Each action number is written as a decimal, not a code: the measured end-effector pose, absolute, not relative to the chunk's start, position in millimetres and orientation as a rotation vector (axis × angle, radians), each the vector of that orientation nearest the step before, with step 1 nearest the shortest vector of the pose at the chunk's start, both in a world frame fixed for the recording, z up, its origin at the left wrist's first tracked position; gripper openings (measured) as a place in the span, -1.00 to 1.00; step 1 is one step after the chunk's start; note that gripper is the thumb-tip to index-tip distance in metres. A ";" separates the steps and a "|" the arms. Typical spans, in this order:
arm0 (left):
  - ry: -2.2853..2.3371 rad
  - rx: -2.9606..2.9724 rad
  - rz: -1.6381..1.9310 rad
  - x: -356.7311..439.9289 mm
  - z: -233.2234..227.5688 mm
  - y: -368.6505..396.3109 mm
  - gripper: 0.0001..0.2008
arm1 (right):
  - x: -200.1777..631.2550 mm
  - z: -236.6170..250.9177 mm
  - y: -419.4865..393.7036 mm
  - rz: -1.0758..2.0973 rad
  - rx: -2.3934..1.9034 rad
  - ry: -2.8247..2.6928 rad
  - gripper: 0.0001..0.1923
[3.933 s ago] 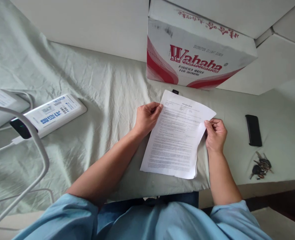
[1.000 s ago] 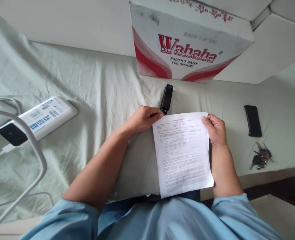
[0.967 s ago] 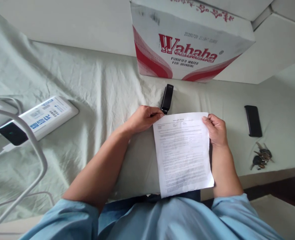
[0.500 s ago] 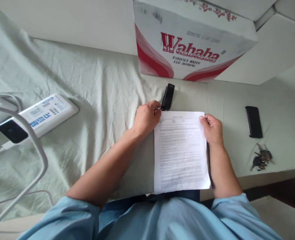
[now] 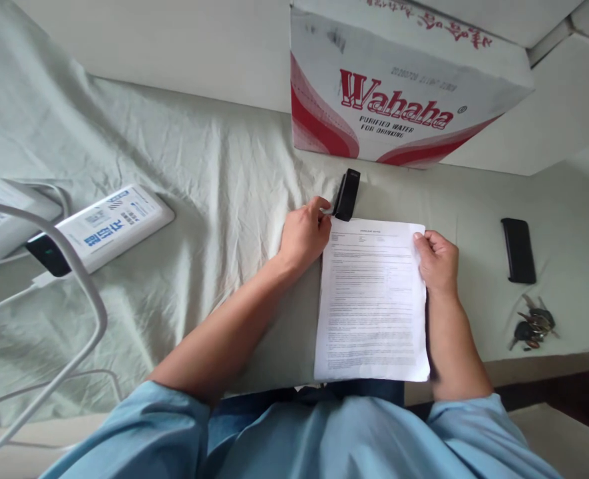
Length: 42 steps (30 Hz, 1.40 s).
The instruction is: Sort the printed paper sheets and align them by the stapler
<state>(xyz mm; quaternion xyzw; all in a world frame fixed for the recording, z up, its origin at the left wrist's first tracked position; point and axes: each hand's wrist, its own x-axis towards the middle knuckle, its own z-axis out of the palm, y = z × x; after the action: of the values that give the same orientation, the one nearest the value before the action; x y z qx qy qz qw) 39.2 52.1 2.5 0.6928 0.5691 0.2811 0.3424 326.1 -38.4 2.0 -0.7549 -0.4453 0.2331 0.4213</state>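
Note:
A stack of printed paper sheets lies in front of me, its lower end near my lap. My right hand pinches the upper right corner, thumb on top. At the upper left corner my left hand has its fingers curled together, gripping the sheets' edge; the fingertips are partly hidden. Right beside those fingertips, at the top edge of the paper, is a black stapler. Whether the fingers also touch the stapler, I cannot tell.
A Wahaha water carton stands behind the stapler. To the right lie a black phone-like object and a bunch of keys. White power banks and thick white cables occupy the left side of the cloth-covered surface.
The whole view has shifted, so things appear farther right. Both hands keep their places on the paper, and its lower right corner looks a little flatter.

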 end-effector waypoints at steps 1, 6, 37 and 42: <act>1.485 1.820 0.746 40.4 1.1 51.4 -0.74 | 325.6 1.4 -38.2 0.573 -1.894 -1.115 -0.64; 1.467 1.906 0.762 43.1 -1.1 50.5 -0.75 | 323.7 -0.6 -38.3 0.584 -1.925 -1.161 -0.66; 1.283 2.105 0.705 33.7 2.4 51.6 -0.43 | 332.5 4.1 -39.3 0.533 -1.927 -1.198 -0.57; 1.346 2.138 0.637 37.4 2.6 45.1 -0.39 | 337.2 1.8 -38.9 0.543 -1.893 -1.191 -0.50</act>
<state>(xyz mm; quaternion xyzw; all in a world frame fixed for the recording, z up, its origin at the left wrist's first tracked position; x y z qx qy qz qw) 37.4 45.1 2.6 0.7914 0.4980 0.2359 0.2648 337.2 -38.9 1.8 -0.7509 -0.4726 0.2154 0.4078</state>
